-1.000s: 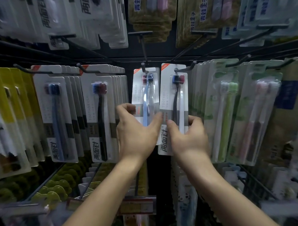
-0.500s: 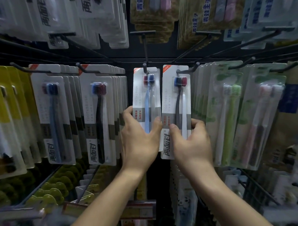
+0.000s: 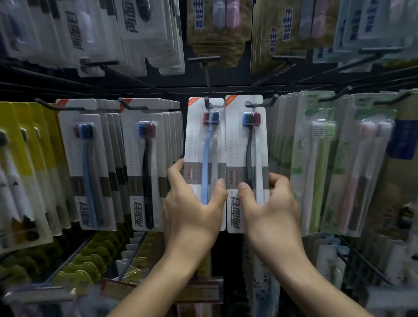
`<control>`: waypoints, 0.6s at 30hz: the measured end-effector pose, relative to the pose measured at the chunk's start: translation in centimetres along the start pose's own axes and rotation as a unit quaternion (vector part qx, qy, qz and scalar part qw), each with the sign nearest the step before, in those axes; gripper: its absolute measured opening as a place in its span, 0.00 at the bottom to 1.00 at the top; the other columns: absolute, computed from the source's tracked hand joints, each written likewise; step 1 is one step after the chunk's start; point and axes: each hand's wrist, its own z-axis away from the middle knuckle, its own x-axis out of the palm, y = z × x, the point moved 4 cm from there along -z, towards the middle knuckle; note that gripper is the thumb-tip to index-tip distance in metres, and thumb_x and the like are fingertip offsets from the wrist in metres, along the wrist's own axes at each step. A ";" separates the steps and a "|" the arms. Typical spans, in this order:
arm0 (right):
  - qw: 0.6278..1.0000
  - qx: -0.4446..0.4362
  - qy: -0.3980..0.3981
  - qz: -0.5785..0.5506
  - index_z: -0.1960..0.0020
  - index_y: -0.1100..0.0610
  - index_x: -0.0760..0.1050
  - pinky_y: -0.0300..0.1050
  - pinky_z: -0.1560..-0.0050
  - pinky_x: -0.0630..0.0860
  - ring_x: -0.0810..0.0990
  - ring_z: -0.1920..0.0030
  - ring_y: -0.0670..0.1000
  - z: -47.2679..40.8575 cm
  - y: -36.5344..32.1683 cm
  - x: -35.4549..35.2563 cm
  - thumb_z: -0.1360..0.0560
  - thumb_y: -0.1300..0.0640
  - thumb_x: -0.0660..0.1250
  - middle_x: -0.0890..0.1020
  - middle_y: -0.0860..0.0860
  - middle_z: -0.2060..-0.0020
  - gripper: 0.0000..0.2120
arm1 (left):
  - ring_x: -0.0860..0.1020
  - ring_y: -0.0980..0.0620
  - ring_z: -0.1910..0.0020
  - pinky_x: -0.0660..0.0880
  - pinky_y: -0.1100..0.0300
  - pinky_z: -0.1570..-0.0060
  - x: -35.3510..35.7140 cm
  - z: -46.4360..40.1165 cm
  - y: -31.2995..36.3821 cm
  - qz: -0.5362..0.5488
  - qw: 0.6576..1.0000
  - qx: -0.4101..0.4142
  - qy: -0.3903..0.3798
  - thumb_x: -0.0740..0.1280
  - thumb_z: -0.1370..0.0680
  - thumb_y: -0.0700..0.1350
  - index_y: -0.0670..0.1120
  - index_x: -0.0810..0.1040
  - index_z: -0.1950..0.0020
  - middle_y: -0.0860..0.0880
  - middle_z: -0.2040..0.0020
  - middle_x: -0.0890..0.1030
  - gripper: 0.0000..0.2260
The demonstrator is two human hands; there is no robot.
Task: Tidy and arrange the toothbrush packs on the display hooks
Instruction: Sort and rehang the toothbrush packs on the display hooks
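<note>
Head view: left hand [image 3: 193, 206] grips light-blue toothbrush pack [image 3: 204, 144] hanging on centre hook [image 3: 207, 102]; right hand [image 3: 271, 203] grips adjacent black-brush pack [image 3: 246, 145]. Full white pack rows [image 3: 142, 165] left, green packs [image 3: 319, 159] right, crowding both sides.

2 packs [image 3: 206, 144] side by side on hooks [image 3: 206, 102], stacked rows [image 3: 146, 165] flanking

A dark horizontal rail [image 3: 129, 90] spans the rack. Low down, a red and yellow price label [image 3: 198, 291] hangs between yellow-green card tops [image 3: 88, 269] and a panda-printed packet [image 3: 262, 284].
</note>
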 end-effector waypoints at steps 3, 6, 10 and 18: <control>1.000 -0.007 -0.008 -0.008 0.39 0.46 0.71 0.42 0.55 0.81 0.83 0.56 0.39 0.8 -0.4 -0.4 0.21 0.46 0.70 0.84 0.42 0.55 0.14 | 0.84 0.55 0.52 0.84 0.47 0.53 -0.8 0.7 0.0 0.005 1.000 0.007 -0.013 0.71 0.25 0.64 0.55 0.63 0.25 0.56 0.48 0.83 0.33; 1.000 -0.010 -0.016 -0.012 0.40 0.45 0.71 0.35 0.57 0.78 0.82 0.54 0.36 1.5 -0.5 -0.8 0.21 0.46 0.70 0.83 0.41 0.54 0.13 | 0.84 0.57 0.50 0.84 0.49 0.51 -1.5 1.4 0.2 0.013 1.000 0.012 -0.022 0.72 0.25 0.62 0.56 0.62 0.25 0.57 0.47 0.82 0.33; 1.000 -0.015 -0.011 0.003 0.41 0.44 0.70 0.30 0.63 0.75 0.82 0.56 0.36 2.3 -0.8 -1.7 0.21 0.46 0.71 0.84 0.43 0.56 0.13 | 0.83 0.62 0.51 0.83 0.59 0.52 -2.3 2.1 0.4 0.012 0.999 0.027 -0.025 0.73 0.24 0.60 0.57 0.62 0.26 0.59 0.48 0.82 0.32; 1.000 -0.021 0.010 -0.013 0.47 0.45 0.72 0.33 0.65 0.76 0.83 0.61 0.37 3.6 -1.5 -3.6 0.21 0.48 0.72 0.85 0.44 0.61 0.09 | 0.80 0.67 0.50 0.79 0.68 0.51 -4.0 3.3 0.8 -0.008 0.999 0.051 -0.012 0.74 0.24 0.59 0.55 0.64 0.25 0.61 0.49 0.80 0.32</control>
